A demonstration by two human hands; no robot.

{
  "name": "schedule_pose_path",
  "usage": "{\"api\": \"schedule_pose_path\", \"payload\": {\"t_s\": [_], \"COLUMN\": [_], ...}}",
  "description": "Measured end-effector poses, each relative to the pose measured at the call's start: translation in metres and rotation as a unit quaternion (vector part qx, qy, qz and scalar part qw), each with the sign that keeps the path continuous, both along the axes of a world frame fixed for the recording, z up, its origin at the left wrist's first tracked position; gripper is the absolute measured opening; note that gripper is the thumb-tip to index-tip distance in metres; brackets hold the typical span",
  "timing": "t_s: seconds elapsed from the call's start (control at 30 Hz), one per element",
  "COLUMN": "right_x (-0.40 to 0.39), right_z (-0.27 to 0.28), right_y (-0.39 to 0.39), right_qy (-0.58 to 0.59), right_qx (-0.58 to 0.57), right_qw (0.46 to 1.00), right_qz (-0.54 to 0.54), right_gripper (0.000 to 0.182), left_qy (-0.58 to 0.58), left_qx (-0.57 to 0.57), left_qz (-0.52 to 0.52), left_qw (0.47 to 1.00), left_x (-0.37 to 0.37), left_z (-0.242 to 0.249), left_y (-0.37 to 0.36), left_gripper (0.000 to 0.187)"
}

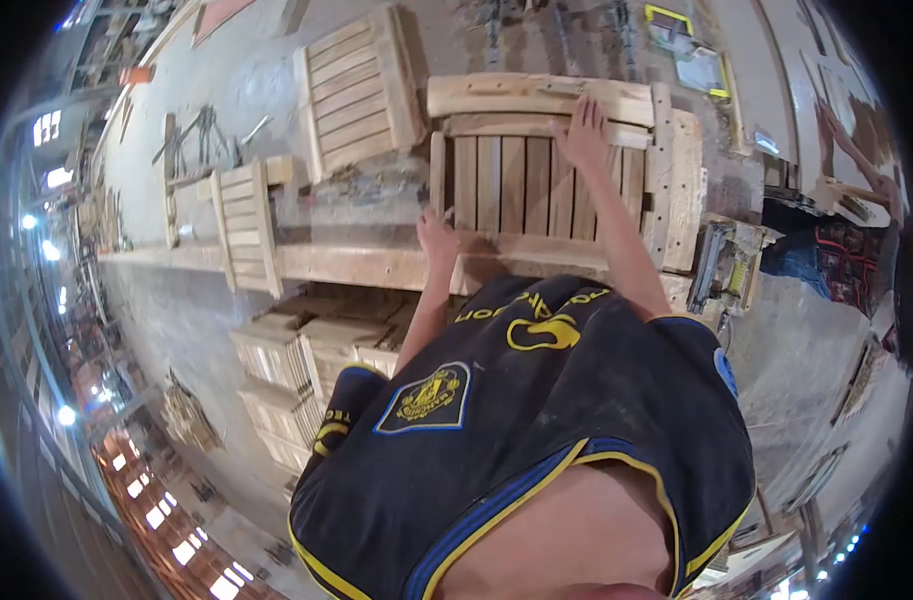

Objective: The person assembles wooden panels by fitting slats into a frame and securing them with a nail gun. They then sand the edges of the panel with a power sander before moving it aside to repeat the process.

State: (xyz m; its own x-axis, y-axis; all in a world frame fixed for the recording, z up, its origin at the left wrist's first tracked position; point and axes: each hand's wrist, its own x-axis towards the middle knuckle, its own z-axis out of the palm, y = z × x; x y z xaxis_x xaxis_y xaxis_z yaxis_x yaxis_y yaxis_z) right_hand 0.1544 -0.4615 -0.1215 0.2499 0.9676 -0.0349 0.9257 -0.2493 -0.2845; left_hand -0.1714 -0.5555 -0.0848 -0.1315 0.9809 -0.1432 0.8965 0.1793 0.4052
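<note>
While both hands rest on slatted panel (536, 185) (fingers spread flat), slat stacks (306, 365) sit below bench.

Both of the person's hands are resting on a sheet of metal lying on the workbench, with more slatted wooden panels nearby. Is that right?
Not quite. In the head view, the left hand and right hand rest on a slatted wooden panel, not metal. It lies on the workbench, with other slatted panels nearby.
</note>
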Motion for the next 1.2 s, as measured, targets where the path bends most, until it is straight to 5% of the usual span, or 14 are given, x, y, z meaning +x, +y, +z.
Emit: {"api": "schedule_pose_path", "payload": {"t_s": [0.17,0.23,0.37,0.43,0.5,0.57,0.63,0.83,0.87,0.9,0.93,1.0,1.17,1.2], "right_x": [0.023,0.035,0.043,0.034,0.036,0.04,0.039,0.035,0.07,0.068,0.065,0.024,-0.093,-0.115], "right_z": [0.048,0.057,0.063,0.097,0.069,0.062,0.072,0.07,0.013,0.007,0.001,0.053,0.138,0.149], "right_y": [-0.032,-0.071,-0.159,-0.192,-0.219,-0.227,-0.224,-0.199,-0.204,-0.202,-0.2,-0.183,-0.136,-0.119], "right_qy": [0.107,0.232,0.255,0.282,0.298,0.304,0.285,0.31,0.249,0.29,0.328,0.59,0.579,0.457], "right_qx": [-0.034,0.106,0.058,0.006,0.069,0.131,0.09,0.06,-0.017,0.055,0.12,0.123,0.175,0.134], "right_qw": [0.992,0.964,0.955,0.945,0.938,0.929,0.933,0.928,0.959,0.951,0.936,0.786,0.757,0.849], "right_qz": [-0.06,-0.077,-0.138,-0.166,-0.166,-0.164,-0.202,-0.197,-0.133,-0.088,-0.036,-0.136,-0.247,-0.229], "right_gripper": [0.079,0.072,0.059,0.052,0.049,0.047,0.043,0.047,0.049,0.049,0.049,0.048,0.041,0.04], "left_qy": [0.044,-0.041,-0.007,0.015,-0.158,-0.179,-0.346,-0.4,-0.448,-0.413,-0.431,-0.456,-0.351,-0.322], "left_qx": [0.137,0.124,-0.073,-0.064,-0.206,-0.182,-0.237,-0.164,-0.13,-0.049,-0.019,0.026,-0.059,-0.019], "left_qz": [-0.04,-0.12,0.033,0.102,-0.038,-0.07,-0.158,-0.158,-0.181,-0.226,-0.219,-0.198,-0.252,-0.214], "left_qw": [0.989,0.984,0.997,0.993,0.965,0.964,0.894,0.888,0.866,0.881,0.875,0.867,0.9,0.922], "left_x": [0.025,0.039,0.067,0.05,0.019,0.029,0.042,0.119,0.129,0.127,0.109,0.068,-0.13,-0.17], "left_z": [0.016,0.012,0.006,0.001,0.042,0.096,0.11,0.236,0.228,0.239,0.255,0.267,0.264,0.247], "left_y": [-0.001,0.002,0.016,0.036,0.07,0.074,0.079,0.05,0.054,0.058,0.057,0.07,0.095,0.099], "left_gripper": [0.053,0.058,0.076,0.07,0.06,0.052,0.045,0.036,0.04,0.044,0.045,0.046,0.064,0.063]}}
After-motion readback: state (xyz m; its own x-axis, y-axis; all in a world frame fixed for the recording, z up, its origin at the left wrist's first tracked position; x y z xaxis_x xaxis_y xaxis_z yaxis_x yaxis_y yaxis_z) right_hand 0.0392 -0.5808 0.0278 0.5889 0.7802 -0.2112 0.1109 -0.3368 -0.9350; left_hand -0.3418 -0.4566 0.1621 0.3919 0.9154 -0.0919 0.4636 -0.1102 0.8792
